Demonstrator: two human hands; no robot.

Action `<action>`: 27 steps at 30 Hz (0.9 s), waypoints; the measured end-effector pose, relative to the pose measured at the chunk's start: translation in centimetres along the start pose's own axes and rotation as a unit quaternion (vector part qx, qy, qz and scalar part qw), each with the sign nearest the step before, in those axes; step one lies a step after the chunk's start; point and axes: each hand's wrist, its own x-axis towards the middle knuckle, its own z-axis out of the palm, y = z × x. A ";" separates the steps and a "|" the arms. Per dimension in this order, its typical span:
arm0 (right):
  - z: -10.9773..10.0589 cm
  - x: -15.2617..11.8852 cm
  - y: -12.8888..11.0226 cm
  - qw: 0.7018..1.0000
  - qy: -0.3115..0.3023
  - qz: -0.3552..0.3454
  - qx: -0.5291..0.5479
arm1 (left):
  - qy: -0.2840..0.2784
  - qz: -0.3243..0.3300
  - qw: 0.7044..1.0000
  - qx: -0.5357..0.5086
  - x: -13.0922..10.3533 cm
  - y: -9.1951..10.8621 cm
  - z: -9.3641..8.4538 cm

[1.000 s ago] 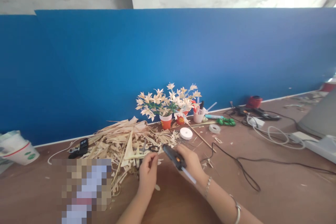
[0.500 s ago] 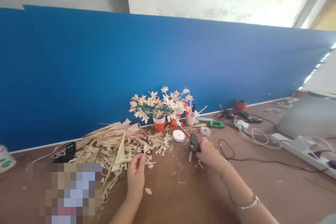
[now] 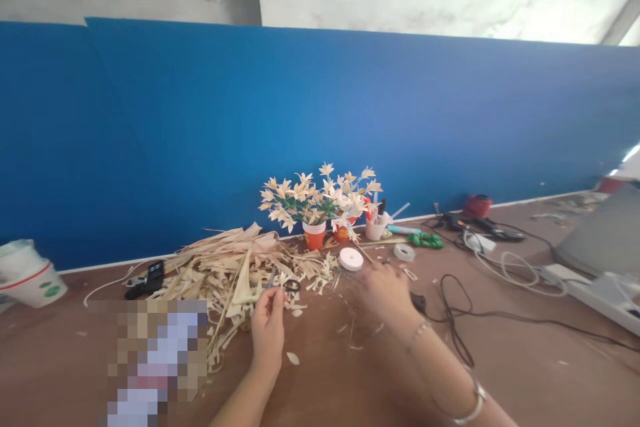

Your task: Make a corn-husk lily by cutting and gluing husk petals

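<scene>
My left hand (image 3: 269, 320) is closed in a pinch at the near edge of a heap of dry, pale husk strips (image 3: 235, 267). What it pinches is too small to make out. Dark-handled scissors (image 3: 292, 285) lie partly among the strips just beyond it. My right hand (image 3: 387, 290) reaches low over the table near a white tape roll (image 3: 351, 259), its fingers blurred. To the right of that wrist, a dark object with a cable (image 3: 419, 303), apparently the glue gun, shows partly. Pale artificial flowers (image 3: 320, 195) stand in red cups (image 3: 314, 236) behind.
A clear tape roll (image 3: 404, 252), a cup of tools (image 3: 375, 228) and green ties (image 3: 425, 240) are at the back. Black cable (image 3: 453, 313) and a white power strip (image 3: 585, 290) occupy the right. Stacked paper cups (image 3: 35, 277) stand at the left. A blue partition (image 3: 200, 127) rises behind.
The black glue gun has left my right hand and appears to lie right of the wrist. My right hand has moved towards the scraps by the white roll. My left hand keeps its pinch.
</scene>
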 end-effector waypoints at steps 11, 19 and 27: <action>5.0 -0.8 -9.0 0.937 -0.043 -0.282 0.202 | -0.002 0.002 1.000 -0.007 0.1 0.4 0.1; 4.7 -0.8 -8.4 0.799 -0.131 -0.138 0.571 | -0.002 -0.004 1.000 0.012 0.1 0.6 0.1; 4.6 -0.8 -8.6 0.758 -0.063 -0.082 0.644 | -0.037 -0.004 0.999 0.014 -0.2 0.7 0.2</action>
